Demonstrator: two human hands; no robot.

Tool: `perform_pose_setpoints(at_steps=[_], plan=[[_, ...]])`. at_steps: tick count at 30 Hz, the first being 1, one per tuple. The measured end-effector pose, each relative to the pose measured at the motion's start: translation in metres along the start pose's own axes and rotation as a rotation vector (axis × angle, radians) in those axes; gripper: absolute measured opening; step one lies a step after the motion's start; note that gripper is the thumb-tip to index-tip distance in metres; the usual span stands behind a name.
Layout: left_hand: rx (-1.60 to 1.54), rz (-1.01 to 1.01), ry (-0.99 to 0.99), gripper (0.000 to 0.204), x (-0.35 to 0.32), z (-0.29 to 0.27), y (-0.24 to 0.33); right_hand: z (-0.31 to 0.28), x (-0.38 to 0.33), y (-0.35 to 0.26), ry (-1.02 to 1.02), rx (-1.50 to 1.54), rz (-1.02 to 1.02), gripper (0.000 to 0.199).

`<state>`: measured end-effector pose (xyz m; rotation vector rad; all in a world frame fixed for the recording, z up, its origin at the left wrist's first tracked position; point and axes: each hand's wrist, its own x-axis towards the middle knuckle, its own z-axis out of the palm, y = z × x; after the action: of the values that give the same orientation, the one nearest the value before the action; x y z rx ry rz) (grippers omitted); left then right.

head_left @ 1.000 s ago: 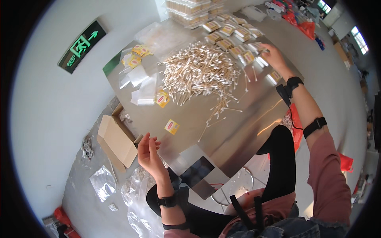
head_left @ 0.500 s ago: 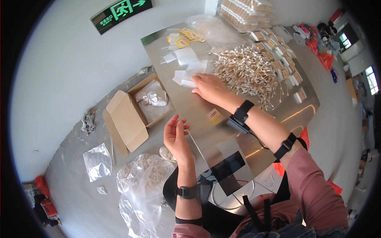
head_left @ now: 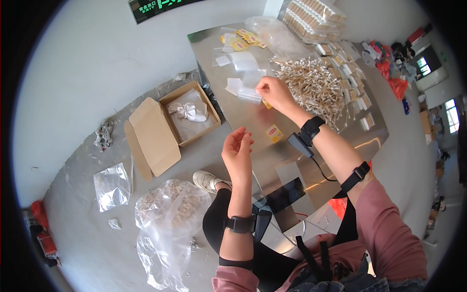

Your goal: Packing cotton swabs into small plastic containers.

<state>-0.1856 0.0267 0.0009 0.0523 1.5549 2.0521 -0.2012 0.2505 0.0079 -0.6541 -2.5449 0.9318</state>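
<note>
My right hand (head_left: 274,92) is over the shiny metal table (head_left: 311,160), pinching a small clear plastic bag (head_left: 249,96) and a small yellow packet. My left hand (head_left: 237,150) is raised at the table's left edge, fingers apart, holding nothing. A yellow packet (head_left: 275,132) lies on the table between the hands. A heap of pale thin sticks (head_left: 311,85) spreads to the right of my right hand. More clear bags (head_left: 242,62) and yellow packets (head_left: 240,43) lie farther back.
An open cardboard box (head_left: 188,115) with a crumpled bag stands on the floor to the left. Clear plastic bags (head_left: 165,219) lie on the floor near my knee. Rows of small filled packs (head_left: 357,90) line the table's right side. Stacked trays (head_left: 311,14) sit at the back.
My right hand came back from the far right side of the table to the clear bags and picked one up. My head turned, shifting the table rightward in view.
</note>
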Motion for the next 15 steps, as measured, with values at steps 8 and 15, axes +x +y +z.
perform_pose_setpoints(at_steps=[8, 15], plan=[[0.04, -0.008, -0.051, 0.025, 0.001, 0.009, -0.004, -0.009, -0.007, 0.001, -0.014, 0.381, 0.127, 0.015], [-0.011, -0.023, -0.09, 0.028, 0.004, 0.018, -0.009, -0.015, -0.017, 0.0, 0.109, 0.579, 0.168, 0.007]])
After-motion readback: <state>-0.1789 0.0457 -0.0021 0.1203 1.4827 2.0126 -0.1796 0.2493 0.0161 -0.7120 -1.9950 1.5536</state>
